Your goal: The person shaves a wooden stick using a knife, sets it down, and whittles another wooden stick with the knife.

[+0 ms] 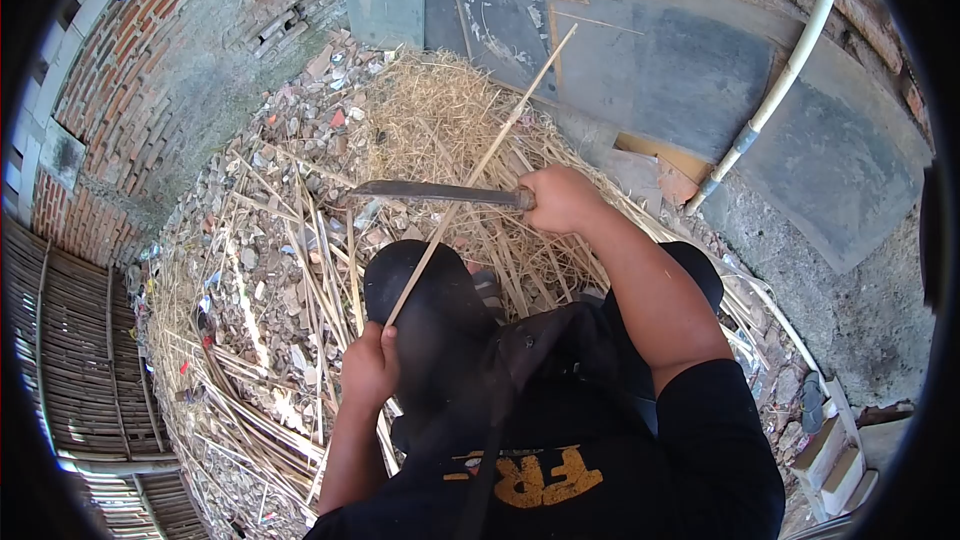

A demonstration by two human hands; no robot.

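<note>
My right hand point(558, 200) is closed round the handle of a machete point(440, 192), whose long dark blade points left. The blade lies across a thin bamboo strip point(505, 130); whether it touches the strip I cannot tell. Low on the left, my left hand point(370, 365) grips the near end of that strip. From there the strip slants up and to the right, over my knee, toward the grey boards. Under the strip's far half is a heap of pale shavings point(425, 105).
More split bamboo strips point(270, 415) lie on the rubble ground point(245, 285) to the left. A brick wall point(150, 70) stands at the back left, a woven bamboo panel point(75, 340) below it. Grey boards point(670, 70) and a white pipe point(790, 70) lean at the right.
</note>
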